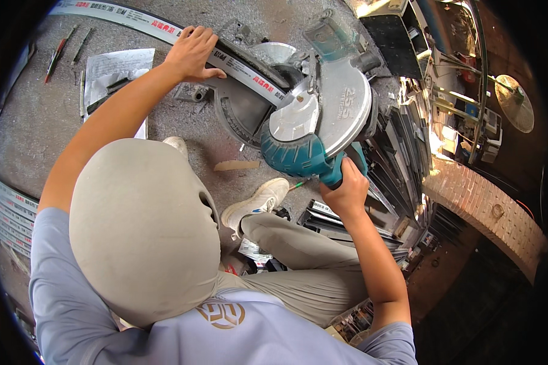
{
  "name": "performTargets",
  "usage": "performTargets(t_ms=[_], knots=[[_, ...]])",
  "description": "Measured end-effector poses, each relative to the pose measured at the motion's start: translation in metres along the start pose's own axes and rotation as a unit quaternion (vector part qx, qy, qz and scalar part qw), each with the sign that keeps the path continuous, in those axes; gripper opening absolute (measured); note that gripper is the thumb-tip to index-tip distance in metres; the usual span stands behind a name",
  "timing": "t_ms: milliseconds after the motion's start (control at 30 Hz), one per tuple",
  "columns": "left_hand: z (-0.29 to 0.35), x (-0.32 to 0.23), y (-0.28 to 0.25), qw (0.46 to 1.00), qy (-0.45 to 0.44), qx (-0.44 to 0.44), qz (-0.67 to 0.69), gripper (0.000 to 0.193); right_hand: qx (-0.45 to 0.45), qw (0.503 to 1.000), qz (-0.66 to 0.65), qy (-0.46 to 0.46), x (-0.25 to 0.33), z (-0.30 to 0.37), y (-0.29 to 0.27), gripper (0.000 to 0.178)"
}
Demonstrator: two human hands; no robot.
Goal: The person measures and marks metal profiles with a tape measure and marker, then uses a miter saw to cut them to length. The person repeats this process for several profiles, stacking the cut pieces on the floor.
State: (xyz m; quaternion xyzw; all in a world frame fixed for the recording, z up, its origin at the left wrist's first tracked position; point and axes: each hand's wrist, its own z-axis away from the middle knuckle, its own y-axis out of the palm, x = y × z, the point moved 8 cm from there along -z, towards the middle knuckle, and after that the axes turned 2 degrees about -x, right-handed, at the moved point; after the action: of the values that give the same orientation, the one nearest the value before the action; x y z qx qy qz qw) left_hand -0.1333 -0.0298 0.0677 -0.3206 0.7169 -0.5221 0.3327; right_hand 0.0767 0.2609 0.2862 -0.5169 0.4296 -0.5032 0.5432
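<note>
My right hand is wrapped round the teal handle of a miter saw, whose grey blade guard is lowered over the work. My left hand grips a long metal profile with printed white film on its face, fingers over the far edge and thumb along it. The profile runs from the far left to the saw, and its right end disappears under the guard. The blade itself is hidden. Below the profile shows the saw's round base, dusted with grey chips.
Papers and a red-handled tool lie on the floor at left. Film-wrapped profiles are stacked at the left edge. Dark profile offcuts crowd the right side. My shoe is close below the saw. A brick ledge stands farther right.
</note>
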Motion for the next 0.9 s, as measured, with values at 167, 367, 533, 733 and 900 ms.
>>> performTargets(t_ms=[167, 367, 533, 733, 900], knots=[[-0.0017, -0.0010, 0.0003, 1.000, -0.004, 0.019, 0.000, 0.094, 0.025, 0.999, -0.021, 0.025, -0.0007, 0.0004, 0.0003, 0.049], [-0.0015, -0.0021, -0.0022, 0.999, -0.006, 0.031, -0.004, 0.094, 0.000, 1.000, -0.010, 0.001, 0.0017, 0.0000, -0.0035, 0.045], [-0.0002, -0.0022, -0.0029, 1.000, -0.016, 0.017, 0.004, 0.091, -0.004, 1.000, -0.014, 0.001, -0.0005, -0.0003, -0.0028, 0.041], [-0.0038, -0.0056, -0.0057, 0.998, -0.032, 0.057, 0.000, 0.092, 0.002, 1.000, -0.025, 0.017, -0.0046, -0.0010, -0.0048, 0.041], [-0.0025, -0.0050, -0.0061, 0.997, -0.034, 0.070, -0.008, 0.093, -0.001, 1.000, -0.018, 0.025, -0.0029, -0.0006, -0.0057, 0.038]])
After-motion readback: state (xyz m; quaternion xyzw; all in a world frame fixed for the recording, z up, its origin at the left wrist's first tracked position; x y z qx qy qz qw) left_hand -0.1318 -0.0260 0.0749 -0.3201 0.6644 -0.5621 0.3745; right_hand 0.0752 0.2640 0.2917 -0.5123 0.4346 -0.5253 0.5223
